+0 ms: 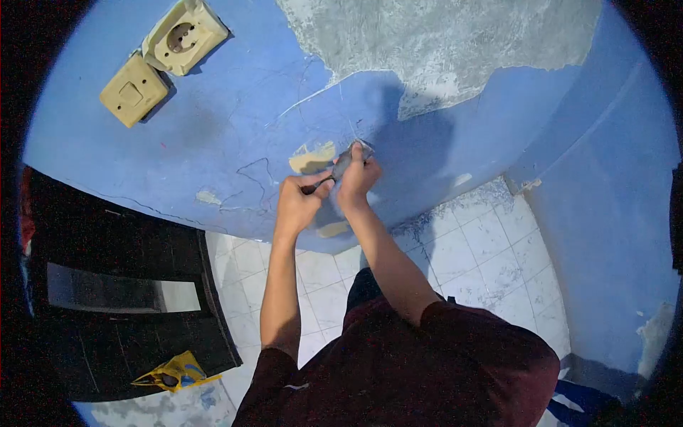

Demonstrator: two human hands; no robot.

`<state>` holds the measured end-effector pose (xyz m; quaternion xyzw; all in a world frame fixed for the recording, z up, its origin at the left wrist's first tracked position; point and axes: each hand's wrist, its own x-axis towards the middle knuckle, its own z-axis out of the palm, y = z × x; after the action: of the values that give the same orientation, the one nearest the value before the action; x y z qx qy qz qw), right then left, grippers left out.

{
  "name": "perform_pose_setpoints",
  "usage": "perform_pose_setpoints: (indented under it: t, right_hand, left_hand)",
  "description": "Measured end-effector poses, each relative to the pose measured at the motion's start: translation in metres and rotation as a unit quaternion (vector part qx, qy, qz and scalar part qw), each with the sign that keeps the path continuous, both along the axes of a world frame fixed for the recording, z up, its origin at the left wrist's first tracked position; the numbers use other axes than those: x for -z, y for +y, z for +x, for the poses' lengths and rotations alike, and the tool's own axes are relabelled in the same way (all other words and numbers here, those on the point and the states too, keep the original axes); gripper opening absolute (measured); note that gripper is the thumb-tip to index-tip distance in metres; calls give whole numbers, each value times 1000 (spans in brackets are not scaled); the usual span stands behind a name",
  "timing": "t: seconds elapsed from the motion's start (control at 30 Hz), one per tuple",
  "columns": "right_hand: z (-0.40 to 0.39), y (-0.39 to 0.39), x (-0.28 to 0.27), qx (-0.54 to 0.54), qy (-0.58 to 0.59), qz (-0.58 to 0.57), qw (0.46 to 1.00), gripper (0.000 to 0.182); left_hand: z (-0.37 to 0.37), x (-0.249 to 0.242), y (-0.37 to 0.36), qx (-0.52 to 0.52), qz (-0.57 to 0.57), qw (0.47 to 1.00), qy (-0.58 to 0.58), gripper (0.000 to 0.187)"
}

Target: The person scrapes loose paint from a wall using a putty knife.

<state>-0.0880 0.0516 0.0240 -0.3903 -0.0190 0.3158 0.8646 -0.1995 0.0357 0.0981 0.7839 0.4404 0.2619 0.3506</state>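
Note:
My left hand (299, 203) is closed around the dark handle of a scraper (341, 166). My right hand (360, 178) grips its grey blade, thumb lying along the upper side. Both hands are close to the blue wall (235, 156), and the blade's far end is at or very near the surface; contact is hard to make out. Just left of the blade, a cream patch (311, 158) of bared wall shows through the paint. Fingers of the right hand are partly hidden behind the blade.
A large grey area of bare plaster (448, 43) spans the upper wall. At upper left are a yellowed socket (183, 37) and a switch (132, 92). Below lies a white tiled floor (491, 249). Dark furniture (128, 235) stands at left, with a yellow bag (178, 372) by it.

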Motion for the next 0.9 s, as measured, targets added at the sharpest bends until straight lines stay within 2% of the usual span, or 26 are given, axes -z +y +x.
perform_pose_setpoints:
  t: [0.1,0.17,0.23,0.3,0.37,0.4,0.47,0.5,0.57,0.6,0.67,0.77,0.8,0.87,0.9]
  right_hand:
    - [-4,2,-5,35,37,25,998,29]
    - [-1,10,11,55,12,-48,997,29]
    - [26,22,27,102,4,-73,992,28]
    - [49,16,30,141,-12,-107,984,28]
    - [65,7,17,55,17,-97,994,21]
    - [62,6,17,60,19,-97,993,21]
    - [51,9,30,61,-43,-91,993,22]
    - [52,18,36,67,-42,-89,993,22]
    - [50,22,52,60,-86,-190,976,20]
    - [49,19,54,57,-87,-195,975,20]
    - [47,5,25,29,-34,-134,990,20]
    - [35,9,29,66,-85,-97,989,21]
    - [33,12,29,63,-87,-95,990,21]
    - [27,9,27,55,-66,-146,985,23]
    - [29,10,30,53,-65,-148,985,23]
  left_hand:
    - [-5,-4,-3,-3,-58,998,-9,26]
    - [-1,5,5,3,-77,997,-22,25]
    - [18,17,11,41,-74,995,-55,24]
    - [43,2,6,46,-77,995,-47,24]
    - [51,-1,7,42,-97,993,-49,24]
    - [47,7,6,46,-98,993,-47,24]
    - [37,21,0,40,46,996,-65,22]
    - [32,21,1,18,-6,999,-44,20]
    - [41,8,-6,11,-16,999,-36,20]
    - [42,6,-9,-3,-24,999,-29,21]
    - [37,20,-1,-3,-16,998,-52,21]
    - [22,25,-4,-10,-6,998,-65,16]
    - [19,23,-5,-19,-8,998,-54,22]
    - [19,27,-1,-20,-12,999,-48,17]
    - [19,30,2,-16,-17,999,-42,22]
